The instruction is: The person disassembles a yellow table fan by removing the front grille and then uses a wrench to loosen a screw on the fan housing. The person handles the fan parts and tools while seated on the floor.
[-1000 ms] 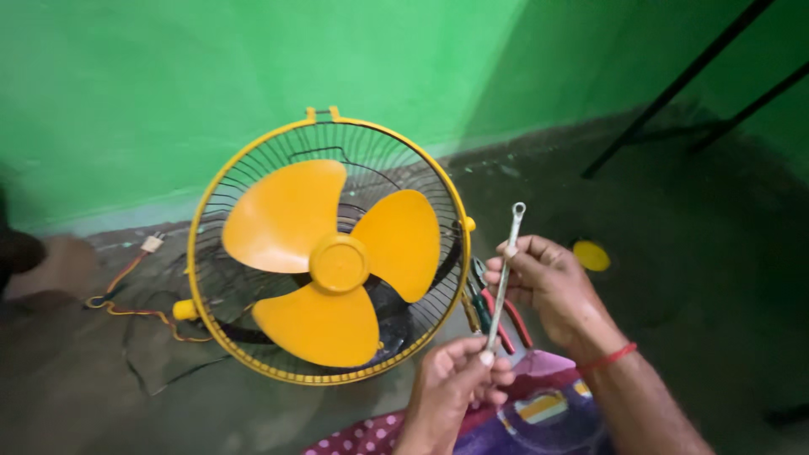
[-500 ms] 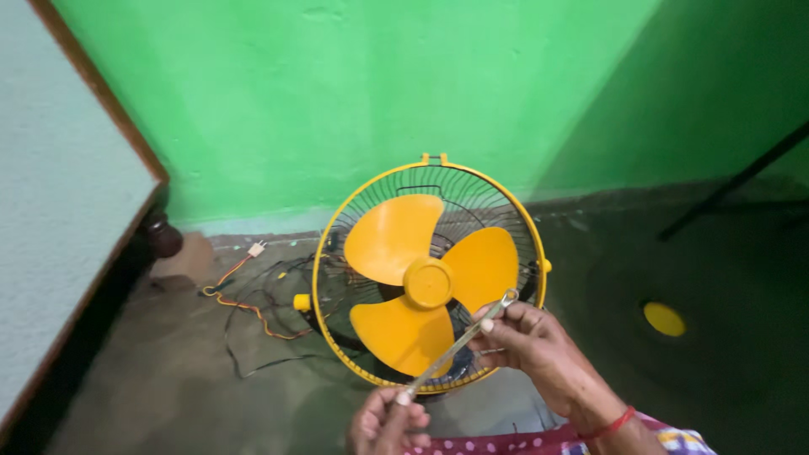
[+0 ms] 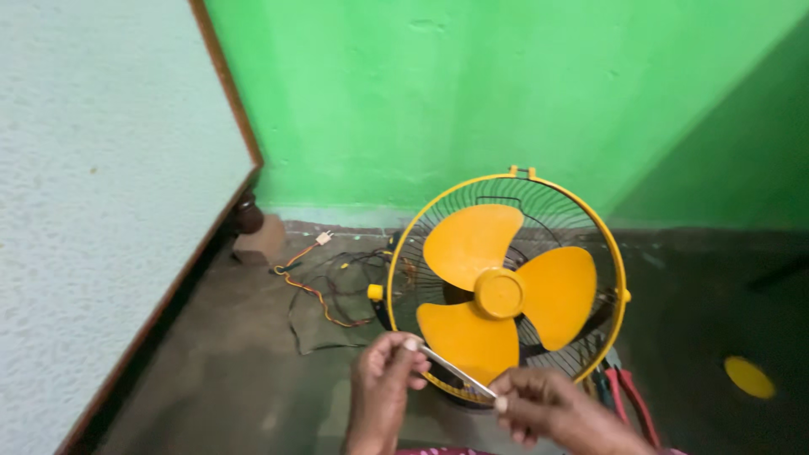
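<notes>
Silvery metal wrench (image 3: 455, 372) held level between both hands, low in front of fan. Left hand (image 3: 383, 379) fingers pinch one end; right hand (image 3: 548, 409) fingers pinch other. Just beyond fingers: yellow three-blade fan (image 3: 506, 291) in wire guard, on floor. Red-handled pliers (image 3: 628, 396) right of right hand. Tangled wires (image 3: 324, 286) beyond left hand.
</notes>
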